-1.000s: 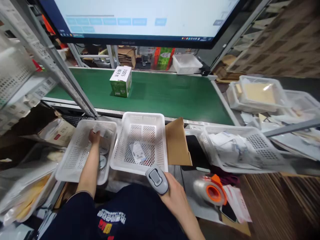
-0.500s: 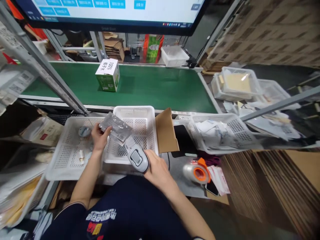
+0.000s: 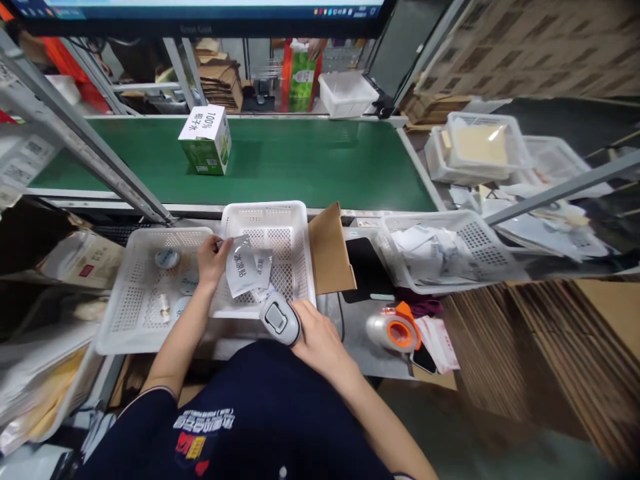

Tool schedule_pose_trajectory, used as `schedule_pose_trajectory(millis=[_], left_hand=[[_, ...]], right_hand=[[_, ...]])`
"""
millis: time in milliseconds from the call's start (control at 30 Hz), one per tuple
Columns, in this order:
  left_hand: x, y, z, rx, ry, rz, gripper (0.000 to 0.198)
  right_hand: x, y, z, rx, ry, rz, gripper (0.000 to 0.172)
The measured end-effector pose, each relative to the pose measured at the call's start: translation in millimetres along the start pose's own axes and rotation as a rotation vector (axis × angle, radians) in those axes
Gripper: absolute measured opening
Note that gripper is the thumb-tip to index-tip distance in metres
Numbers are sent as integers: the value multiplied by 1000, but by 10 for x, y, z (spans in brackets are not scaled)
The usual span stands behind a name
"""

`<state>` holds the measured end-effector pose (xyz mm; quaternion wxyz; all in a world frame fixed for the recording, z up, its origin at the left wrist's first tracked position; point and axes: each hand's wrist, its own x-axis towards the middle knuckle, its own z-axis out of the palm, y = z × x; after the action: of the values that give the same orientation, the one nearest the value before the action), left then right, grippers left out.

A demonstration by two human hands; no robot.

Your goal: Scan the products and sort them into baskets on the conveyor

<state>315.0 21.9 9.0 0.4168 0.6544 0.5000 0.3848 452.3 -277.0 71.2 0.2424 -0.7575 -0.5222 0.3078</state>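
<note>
Here my left hand (image 3: 211,257) pinches a small clear packet (image 3: 241,265) by its left edge, holding it over the near left corner of the middle white basket (image 3: 295,227). My right hand (image 3: 315,337) is clenched around the grey scanner (image 3: 279,319), just below the packet. I judge the packet light, limp and slick; an edge pinch lets it sag, so thumb and fingers should grip firmly near a corner.

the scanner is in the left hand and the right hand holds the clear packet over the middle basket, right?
The hands are swapped. In the head view the scanner is in the right hand, and the left hand holds the clear packet over the middle basket.
</note>
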Motion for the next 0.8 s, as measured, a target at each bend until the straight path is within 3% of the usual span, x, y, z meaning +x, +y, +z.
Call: schedule_pose_trajectory(millis=[100,200,467,633,800], left_hand=[[41,37,-17,-284,-133,-140,31],[-8,78,28,-389,-308,-223,41],[-344,159,363,-765,-666,-381,25],[-420,270,360,-690,-810,-399,41],[-480,255,349,-461,-790,-347,55]], right_hand=[[51,-39,-19,90,34,-56,32],[102,-66,-61,191,94,-112,35],[234,-227,-140,189,72,-176,30],[378,-191,-236,233,198,-132,29],[363,-101,-297,291,206,-93,28]])
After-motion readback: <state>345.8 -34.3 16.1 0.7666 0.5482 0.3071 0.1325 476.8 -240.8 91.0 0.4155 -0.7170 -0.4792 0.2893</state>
